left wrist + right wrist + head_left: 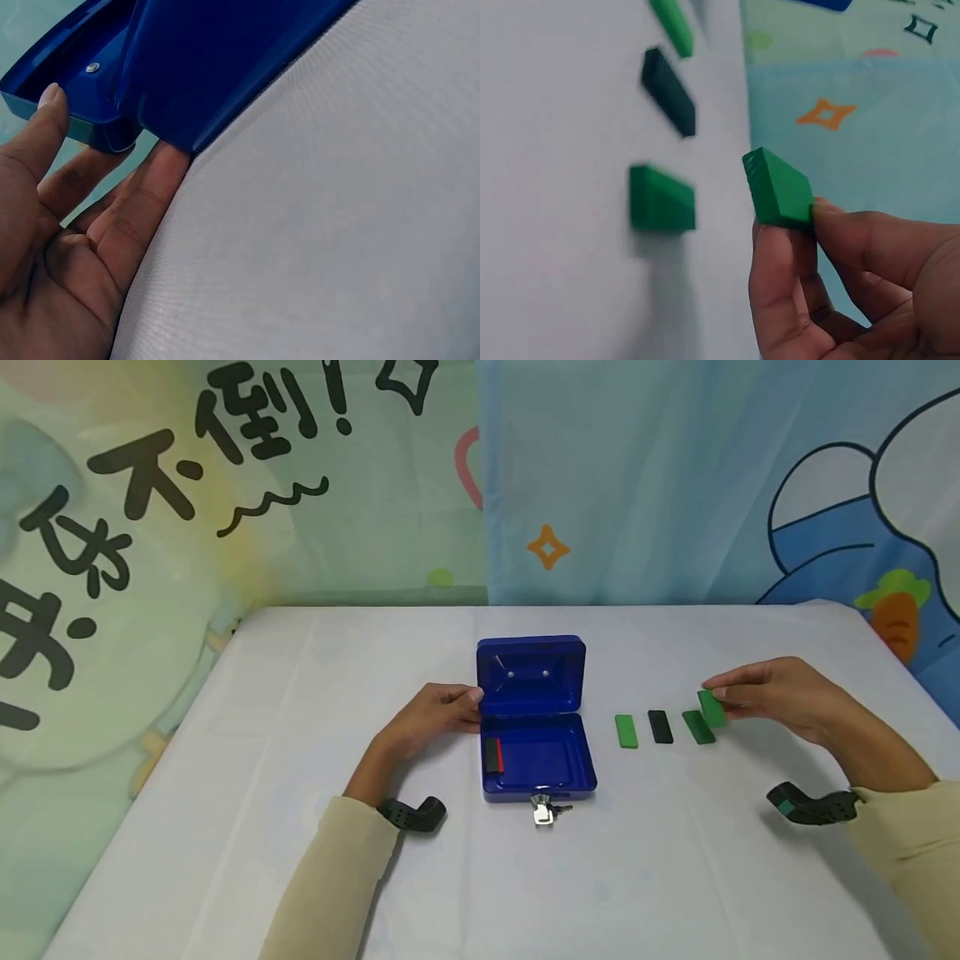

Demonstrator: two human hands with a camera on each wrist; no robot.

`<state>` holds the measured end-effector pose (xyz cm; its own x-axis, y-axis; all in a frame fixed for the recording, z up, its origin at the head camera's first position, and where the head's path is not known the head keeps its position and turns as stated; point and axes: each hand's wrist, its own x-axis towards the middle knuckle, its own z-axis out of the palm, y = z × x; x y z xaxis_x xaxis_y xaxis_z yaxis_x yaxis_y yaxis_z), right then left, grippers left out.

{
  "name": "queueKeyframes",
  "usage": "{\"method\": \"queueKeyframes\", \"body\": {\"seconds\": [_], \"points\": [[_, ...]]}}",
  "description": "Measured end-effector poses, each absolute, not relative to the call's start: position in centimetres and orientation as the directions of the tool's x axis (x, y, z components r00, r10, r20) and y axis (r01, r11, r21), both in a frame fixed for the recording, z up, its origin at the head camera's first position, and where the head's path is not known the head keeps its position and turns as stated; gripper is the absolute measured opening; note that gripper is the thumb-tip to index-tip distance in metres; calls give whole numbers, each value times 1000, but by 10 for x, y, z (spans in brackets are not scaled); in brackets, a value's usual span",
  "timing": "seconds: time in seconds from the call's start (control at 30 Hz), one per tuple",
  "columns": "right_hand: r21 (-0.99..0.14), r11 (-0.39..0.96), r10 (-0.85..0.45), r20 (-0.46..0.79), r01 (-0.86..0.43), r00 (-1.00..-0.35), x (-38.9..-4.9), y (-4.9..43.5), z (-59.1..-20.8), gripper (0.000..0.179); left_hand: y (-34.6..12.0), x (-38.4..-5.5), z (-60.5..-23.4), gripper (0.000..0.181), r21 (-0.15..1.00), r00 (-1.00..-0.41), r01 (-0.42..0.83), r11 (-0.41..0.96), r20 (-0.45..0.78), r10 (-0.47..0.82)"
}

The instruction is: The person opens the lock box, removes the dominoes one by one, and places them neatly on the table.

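A blue metal cash box [547, 760] stands on the white table with its lid [531, 681] raised. My left hand [431, 718] holds the lid's left edge, thumb at the rim [94, 133] and the other fingers behind and below it. Inside the box, against its left wall, are a black block [491, 756] and a thin red piece [500, 755]. To the right, my right hand [795, 702] pinches a green block [784, 191] between thumb and fingers, lifted above the table. Below it lies a darker green block [698, 727].
A black block [660, 727] and a light green block [626, 732] lie in a row between the box and my right hand. The box's lock [543, 812], with keys, hangs at its front. Printed curtains [637, 485] rise behind the table.
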<state>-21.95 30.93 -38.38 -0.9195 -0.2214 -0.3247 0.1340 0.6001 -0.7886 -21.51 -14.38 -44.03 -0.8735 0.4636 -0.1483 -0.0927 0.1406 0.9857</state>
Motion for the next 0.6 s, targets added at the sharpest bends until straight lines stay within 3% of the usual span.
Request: {"method": "queueKeyframes", "body": {"seconds": [0.27, 0.6], "points": [[-742, 649, -200, -379, 168, -903, -226, 327, -397, 41, -144, -215, -440, 47, 984, -876, -90, 152, -151, 458], [-614, 774, -146, -412, 156, -899, -231, 336, -398, 30, -145, -214, -440, 46, 984, -875, -101, 149, -159, 458]]}}
